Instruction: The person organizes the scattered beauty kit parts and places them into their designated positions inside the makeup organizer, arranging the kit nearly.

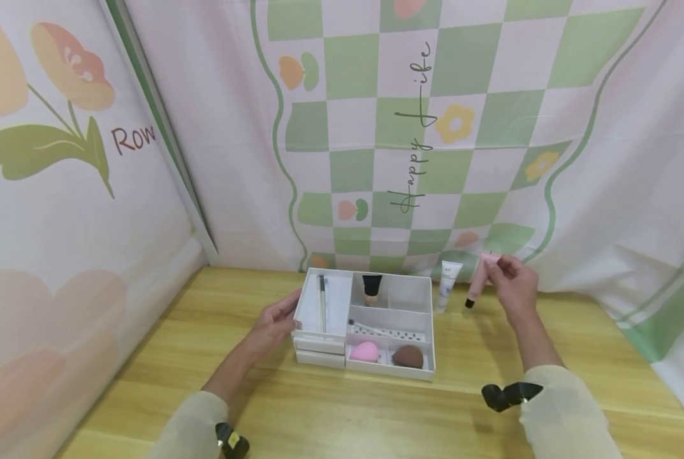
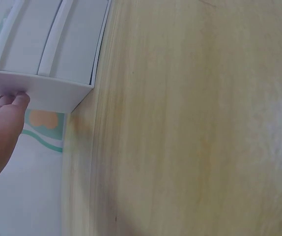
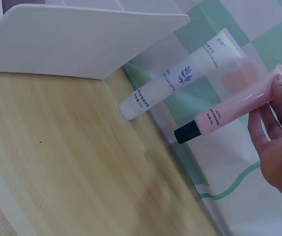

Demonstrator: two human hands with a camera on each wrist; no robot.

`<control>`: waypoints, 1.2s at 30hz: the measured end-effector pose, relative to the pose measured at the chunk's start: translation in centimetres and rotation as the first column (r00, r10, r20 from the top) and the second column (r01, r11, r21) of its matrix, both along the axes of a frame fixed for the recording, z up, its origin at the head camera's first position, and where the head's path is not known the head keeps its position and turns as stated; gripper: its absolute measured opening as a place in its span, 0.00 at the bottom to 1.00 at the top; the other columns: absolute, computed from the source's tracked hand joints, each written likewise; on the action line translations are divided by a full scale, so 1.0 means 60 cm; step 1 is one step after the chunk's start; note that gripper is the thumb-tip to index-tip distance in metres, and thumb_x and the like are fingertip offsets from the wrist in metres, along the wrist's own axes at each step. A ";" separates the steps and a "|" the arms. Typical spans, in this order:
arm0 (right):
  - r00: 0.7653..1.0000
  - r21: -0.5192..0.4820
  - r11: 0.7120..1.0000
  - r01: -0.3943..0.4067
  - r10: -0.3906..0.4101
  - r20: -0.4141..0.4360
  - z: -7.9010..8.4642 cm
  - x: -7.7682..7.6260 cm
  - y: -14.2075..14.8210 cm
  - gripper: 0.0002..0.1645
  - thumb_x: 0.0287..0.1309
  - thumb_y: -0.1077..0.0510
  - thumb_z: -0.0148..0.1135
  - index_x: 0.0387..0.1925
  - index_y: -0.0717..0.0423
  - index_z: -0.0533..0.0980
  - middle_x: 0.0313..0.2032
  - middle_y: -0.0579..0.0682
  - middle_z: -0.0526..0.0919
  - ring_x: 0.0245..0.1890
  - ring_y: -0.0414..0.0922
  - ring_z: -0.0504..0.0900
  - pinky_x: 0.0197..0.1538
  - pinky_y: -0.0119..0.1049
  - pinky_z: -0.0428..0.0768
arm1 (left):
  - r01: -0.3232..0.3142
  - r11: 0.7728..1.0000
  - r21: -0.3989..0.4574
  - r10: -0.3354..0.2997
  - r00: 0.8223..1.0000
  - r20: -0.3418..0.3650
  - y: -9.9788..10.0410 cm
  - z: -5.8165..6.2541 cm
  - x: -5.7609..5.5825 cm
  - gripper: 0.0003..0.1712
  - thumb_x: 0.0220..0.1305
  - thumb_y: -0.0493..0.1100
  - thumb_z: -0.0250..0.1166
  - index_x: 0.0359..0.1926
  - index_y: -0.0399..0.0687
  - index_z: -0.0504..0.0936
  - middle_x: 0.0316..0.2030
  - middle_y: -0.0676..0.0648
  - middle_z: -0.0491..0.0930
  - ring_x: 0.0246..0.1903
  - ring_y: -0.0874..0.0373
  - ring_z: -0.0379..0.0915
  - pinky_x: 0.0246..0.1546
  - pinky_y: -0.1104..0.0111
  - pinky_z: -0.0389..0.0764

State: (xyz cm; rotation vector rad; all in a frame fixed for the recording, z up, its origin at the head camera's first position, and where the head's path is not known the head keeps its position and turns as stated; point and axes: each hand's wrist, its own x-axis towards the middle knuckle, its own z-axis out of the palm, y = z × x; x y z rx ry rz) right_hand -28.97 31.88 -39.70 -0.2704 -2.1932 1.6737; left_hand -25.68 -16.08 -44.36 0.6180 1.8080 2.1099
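Note:
My right hand (image 1: 514, 284) pinches a pink squeeze tube (image 3: 237, 106) by its flat crimped end, with the black cap pointing down. Just left of it a white squeeze tube (image 1: 447, 285) stands on its cap by the curtain. My left hand (image 1: 273, 325) rests against the left side of a white desktop organizer (image 1: 321, 347), its fingertips on the side wall in the left wrist view. In the organizer are a pen-like stick (image 1: 321, 303), a black-capped tube (image 1: 371, 290), a slender brush (image 1: 376, 329), a pink makeup sponge (image 1: 365, 352) and a brown makeup sponge (image 1: 408, 357).
The organizer has two small drawers (image 2: 30, 39) at its front left. Behind the wooden table (image 1: 330, 414) hangs a checkered curtain (image 1: 353, 121), close to the organizer and tubes. Another printed curtain (image 1: 60, 242) runs along the left side.

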 end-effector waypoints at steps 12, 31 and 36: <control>0.989 -0.267 0.963 -0.032 -0.009 -0.151 0.036 0.010 -0.012 0.10 0.67 0.66 0.59 0.42 0.48 0.80 0.34 0.30 0.82 0.38 0.28 0.81 0.43 0.17 0.85 | -0.006 1.000 -0.009 0.006 1.000 0.010 0.001 0.001 0.000 0.45 0.64 0.25 0.51 0.79 0.31 0.42 0.81 0.33 0.37 0.81 0.40 0.34 0.73 0.73 0.63; 0.953 -0.333 0.943 0.015 -0.115 -0.282 0.063 0.007 -0.037 0.11 0.62 0.68 0.64 0.34 0.47 0.82 0.31 0.38 0.85 0.32 0.33 0.82 0.35 0.17 0.85 | 0.002 1.000 -0.005 -0.002 1.000 0.009 0.001 0.001 0.000 0.45 0.64 0.25 0.51 0.79 0.30 0.42 0.81 0.32 0.36 0.81 0.38 0.33 0.72 0.77 0.65; 0.938 -0.348 0.937 -0.009 -0.113 -0.327 0.067 0.010 -0.042 0.11 0.61 0.69 0.65 0.31 0.48 0.82 0.32 0.39 0.85 0.31 0.33 0.82 0.35 0.17 0.86 | -0.009 1.000 -0.014 0.010 1.000 0.019 0.001 0.003 0.001 0.45 0.64 0.26 0.51 0.79 0.31 0.42 0.81 0.33 0.37 0.81 0.40 0.34 0.73 0.75 0.64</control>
